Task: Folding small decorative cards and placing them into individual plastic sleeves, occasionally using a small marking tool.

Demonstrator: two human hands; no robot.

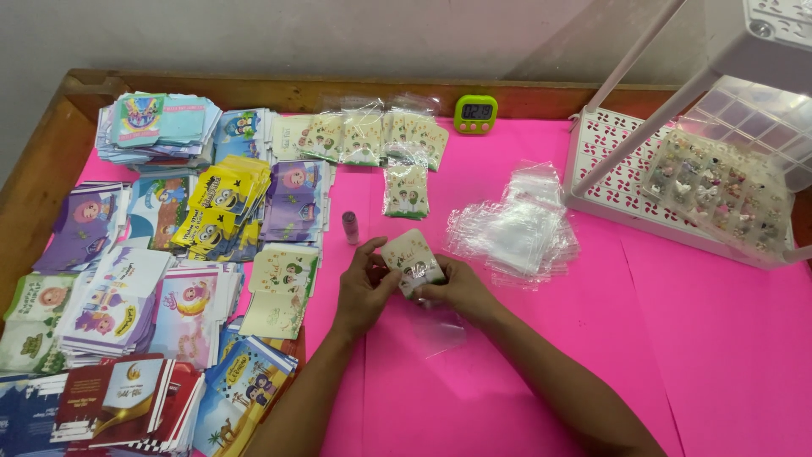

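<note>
I see both hands meeting over the pink table cover (524,372), near its middle. My left hand (362,283) curls in from the left with thumb and fingers pinching the edge of one small cream printed card (404,254), which is tilted and held just above the cover. My right hand (461,289) closes on the card's lower right corner, where something small and shiny sits against it; I cannot tell exactly what that piece is. One loose clear plastic sleeve (440,328) lies just below the hands, partly under the right wrist.

One small pink bottle (350,227) stands upright just left of the card. One heap of clear plastic bags (516,230) lies to the right, too overlapped for me to count. Along the top I count about five bagged cream cards (364,135) in a row, with one more bagged card (405,189) below them. One green digital timer (475,112) stands against the wooden rim. One white latticed tray (605,165) sits at the right, with one clear compartment box (727,190) of small trinkets leaning on it. On the left, roughly a dozen stacks of colourful printed cards (169,254) crowd together, including one yellow stack (222,199).
</note>
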